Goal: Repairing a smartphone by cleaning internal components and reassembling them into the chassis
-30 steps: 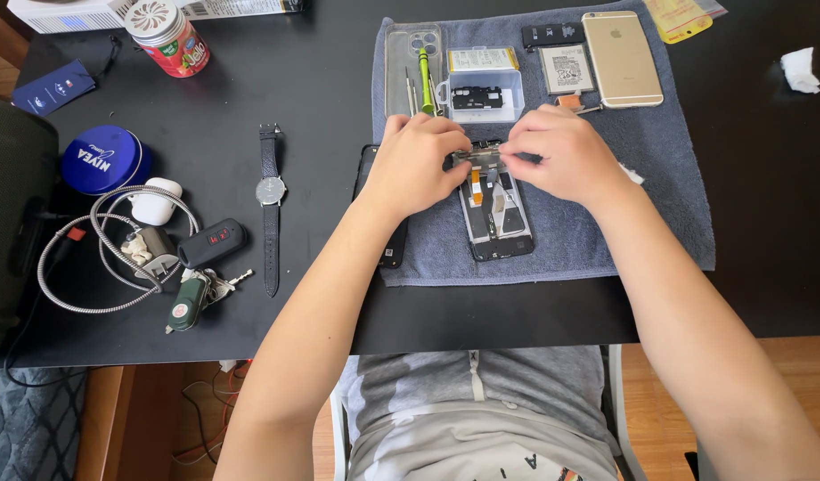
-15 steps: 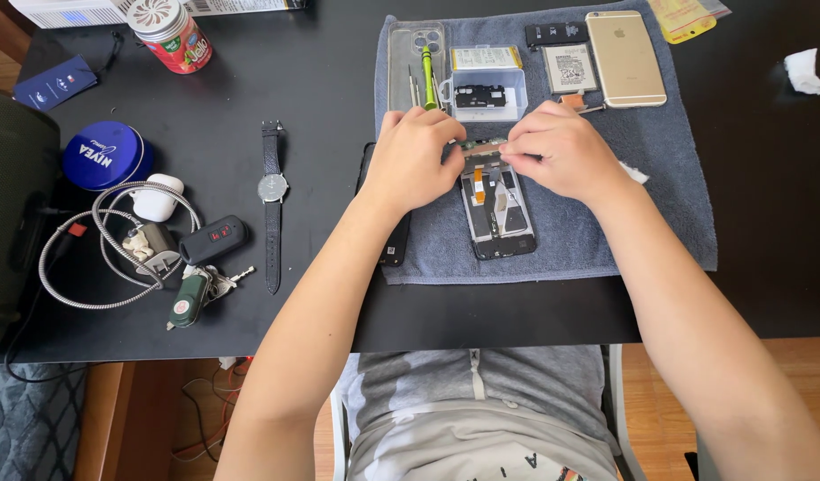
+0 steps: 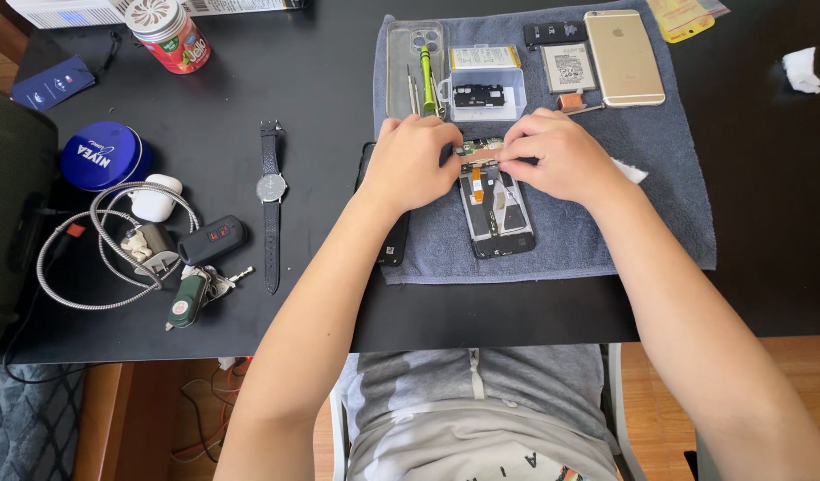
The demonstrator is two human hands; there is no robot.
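Both hands, left hand (image 3: 410, 165) and right hand (image 3: 552, 160), pinch a small circuit board (image 3: 479, 147) at frame centre. The opened phone (image 3: 497, 209) lies on a grey towel (image 3: 659, 223), likely to stop parts sliding on the worktop (image 3: 321, 107).

Both hands' fingertips cover the opened phone's (image 3: 496, 209) top edge.

Grey-blue towel (image 3: 659, 214), gold phone (image 3: 624, 58), green screwdriver (image 3: 427, 78) (black table (image 3: 321, 107)).

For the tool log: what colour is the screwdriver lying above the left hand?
Bright green screwdriver, on the grey towel; clearest in the head view.
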